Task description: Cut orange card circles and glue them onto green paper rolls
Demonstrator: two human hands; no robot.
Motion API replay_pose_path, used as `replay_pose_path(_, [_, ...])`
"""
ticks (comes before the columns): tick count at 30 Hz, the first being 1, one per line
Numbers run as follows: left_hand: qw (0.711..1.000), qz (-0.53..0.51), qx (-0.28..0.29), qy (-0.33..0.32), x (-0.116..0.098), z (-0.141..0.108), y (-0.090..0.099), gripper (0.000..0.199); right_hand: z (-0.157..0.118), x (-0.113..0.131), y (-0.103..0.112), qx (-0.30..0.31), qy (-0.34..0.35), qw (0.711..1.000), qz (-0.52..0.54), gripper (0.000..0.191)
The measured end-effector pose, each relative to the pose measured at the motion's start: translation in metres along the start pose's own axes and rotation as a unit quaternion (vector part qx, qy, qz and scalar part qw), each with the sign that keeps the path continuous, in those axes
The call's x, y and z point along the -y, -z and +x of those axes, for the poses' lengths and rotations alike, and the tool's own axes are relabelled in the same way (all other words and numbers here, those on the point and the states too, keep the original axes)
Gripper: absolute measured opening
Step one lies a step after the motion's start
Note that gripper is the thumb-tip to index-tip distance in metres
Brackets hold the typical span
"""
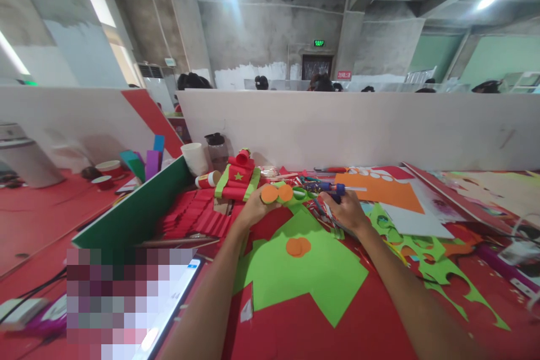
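Observation:
My left hand [254, 208] is closed around a piece of craft paper with two orange discs [277, 194] side by side at its end; its fingers are partly hidden behind them. My right hand [346, 211] grips a blue hot glue gun [323, 186], whose nozzle points left toward the discs and whose glue stick [356, 188] juts out at the back. Between my arms lie bright green paper sheets [306, 270] with two overlapping orange discs [298, 247] on top. Behind my left hand stands a red and green paper model [238, 177] with a star.
Folded red paper pieces [196, 214] fill the space beside a green divider [139, 208]. A phone [169, 304] leans at the lower left. Cut green scraps [439, 259] and an orange sheet [382, 191] lie at the right. A white partition [358, 129] closes off the back.

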State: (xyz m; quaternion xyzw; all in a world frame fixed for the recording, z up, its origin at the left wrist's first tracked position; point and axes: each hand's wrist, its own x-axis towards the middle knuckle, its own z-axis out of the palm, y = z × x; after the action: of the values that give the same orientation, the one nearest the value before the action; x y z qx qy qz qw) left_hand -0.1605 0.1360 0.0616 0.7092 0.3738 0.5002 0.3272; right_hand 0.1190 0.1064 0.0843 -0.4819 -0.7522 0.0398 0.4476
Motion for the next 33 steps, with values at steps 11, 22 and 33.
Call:
replay_pose_path(11, [1.000,-0.012,-0.008,0.002,-0.002,0.001,0.000,0.032,0.001,-0.001,0.004,0.001,-0.008,1.000,0.006,0.045])
replay_pose_path(22, [1.000,-0.004,-0.016,0.009,-0.005,0.000,0.000,0.034,0.004,-0.005,0.009,0.002,-0.012,1.000,0.003,0.044])
replay_pose_path(33, [1.000,-0.005,-0.021,0.013,0.000,0.001,0.000,0.031,0.005,-0.006,0.014,0.007,-0.021,1.000,-0.009,0.043])
